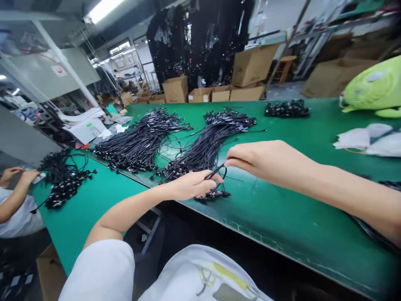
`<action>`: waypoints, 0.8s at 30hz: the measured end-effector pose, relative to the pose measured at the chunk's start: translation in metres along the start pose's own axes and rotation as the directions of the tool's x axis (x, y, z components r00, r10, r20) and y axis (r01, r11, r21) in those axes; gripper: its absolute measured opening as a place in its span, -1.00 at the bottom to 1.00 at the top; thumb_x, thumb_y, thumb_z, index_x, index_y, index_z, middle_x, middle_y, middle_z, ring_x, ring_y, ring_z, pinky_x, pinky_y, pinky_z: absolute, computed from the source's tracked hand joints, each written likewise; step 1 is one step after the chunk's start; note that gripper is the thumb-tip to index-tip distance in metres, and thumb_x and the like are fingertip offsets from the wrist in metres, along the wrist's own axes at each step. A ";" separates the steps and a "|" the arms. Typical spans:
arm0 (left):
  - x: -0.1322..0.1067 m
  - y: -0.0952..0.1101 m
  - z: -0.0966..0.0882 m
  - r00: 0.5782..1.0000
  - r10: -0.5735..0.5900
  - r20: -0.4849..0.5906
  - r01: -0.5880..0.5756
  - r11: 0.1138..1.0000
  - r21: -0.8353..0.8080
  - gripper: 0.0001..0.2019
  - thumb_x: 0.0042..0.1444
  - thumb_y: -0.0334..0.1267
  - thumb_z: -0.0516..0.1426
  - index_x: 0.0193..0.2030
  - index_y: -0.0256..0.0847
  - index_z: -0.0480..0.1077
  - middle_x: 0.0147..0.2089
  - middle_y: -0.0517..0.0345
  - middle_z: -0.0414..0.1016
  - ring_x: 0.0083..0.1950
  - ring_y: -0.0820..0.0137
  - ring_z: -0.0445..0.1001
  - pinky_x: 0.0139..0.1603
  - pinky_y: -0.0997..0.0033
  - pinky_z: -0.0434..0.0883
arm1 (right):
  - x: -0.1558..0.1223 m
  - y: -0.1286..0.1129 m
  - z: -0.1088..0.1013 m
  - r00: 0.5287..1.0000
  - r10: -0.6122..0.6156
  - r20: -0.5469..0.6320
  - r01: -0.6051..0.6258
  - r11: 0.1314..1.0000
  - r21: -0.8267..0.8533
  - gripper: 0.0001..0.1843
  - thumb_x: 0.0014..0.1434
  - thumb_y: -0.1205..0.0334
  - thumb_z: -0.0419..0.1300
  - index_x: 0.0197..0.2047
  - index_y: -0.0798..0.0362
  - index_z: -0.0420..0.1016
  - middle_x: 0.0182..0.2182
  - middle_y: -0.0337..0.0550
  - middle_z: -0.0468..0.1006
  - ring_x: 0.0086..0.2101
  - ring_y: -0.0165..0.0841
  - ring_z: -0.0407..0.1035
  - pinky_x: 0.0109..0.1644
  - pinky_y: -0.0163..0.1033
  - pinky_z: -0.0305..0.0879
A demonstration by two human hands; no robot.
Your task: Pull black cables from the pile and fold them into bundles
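A black cable is bent into a loop between my two hands, just above the green table. My left hand is closed around part of it, with the thumb and fingers pointing right. Pinched at the fingertips, my right hand grips the upper end of the same cable. Just behind my left hand lies a large bundle of black cables, with connectors at its ends. A smaller clump of connectors rests on the table beneath my left hand.
Another wide bundle of cables spreads left on the green table. A coiled black bundle, white cloths and a green plush toy sit right. At far left, a co-worker's hands are beside more cables.
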State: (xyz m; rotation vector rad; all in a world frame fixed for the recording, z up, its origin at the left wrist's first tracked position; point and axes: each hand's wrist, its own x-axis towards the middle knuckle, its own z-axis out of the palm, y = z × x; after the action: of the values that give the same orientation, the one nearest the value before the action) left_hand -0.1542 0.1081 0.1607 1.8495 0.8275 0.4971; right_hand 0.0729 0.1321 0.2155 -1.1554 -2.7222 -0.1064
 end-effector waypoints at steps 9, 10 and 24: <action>-0.008 0.003 -0.024 0.961 -0.162 -0.223 -0.062 0.660 -0.749 -0.75 0.27 -0.19 0.09 -0.09 -0.33 0.46 -0.60 0.40 -0.01 -0.65 0.66 -0.08 -0.60 0.67 0.16 | -0.067 0.090 0.064 0.951 0.273 -0.145 -0.201 0.903 0.381 -0.67 0.25 -0.16 -0.11 -0.19 -0.23 0.36 -0.17 -0.15 0.58 -0.15 -0.04 0.47 -0.07 0.07 0.37; -0.006 0.004 -0.026 0.935 -0.180 -0.304 -0.136 0.612 -0.780 -0.75 0.28 -0.23 0.07 -0.03 -0.32 0.46 -0.58 0.37 -0.01 -0.64 0.65 -0.05 -0.61 0.70 0.14 | -0.074 0.089 0.072 0.941 0.297 -0.159 -0.207 0.883 0.422 -0.69 0.25 -0.15 -0.12 -0.18 -0.26 0.36 -0.18 -0.15 0.58 -0.14 -0.02 0.48 -0.06 0.10 0.38; 0.052 -0.025 0.055 0.977 0.061 -0.204 -0.101 0.975 -0.196 -0.69 0.29 -0.04 0.05 -0.15 -0.23 0.48 -0.13 0.00 0.56 -0.09 0.35 0.51 0.03 0.31 0.42 | -0.079 0.014 0.066 0.998 -0.015 0.056 -0.014 0.871 0.491 -0.53 0.37 0.03 -0.19 -0.44 -0.04 0.39 -0.52 -0.21 0.53 -0.51 -0.32 0.42 -0.42 -0.23 0.33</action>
State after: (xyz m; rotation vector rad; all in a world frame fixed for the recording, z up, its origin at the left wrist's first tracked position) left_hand -0.0906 0.1176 0.1144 1.6661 0.8006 0.7985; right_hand 0.1278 0.0949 0.1355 -1.0105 -2.5636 0.5970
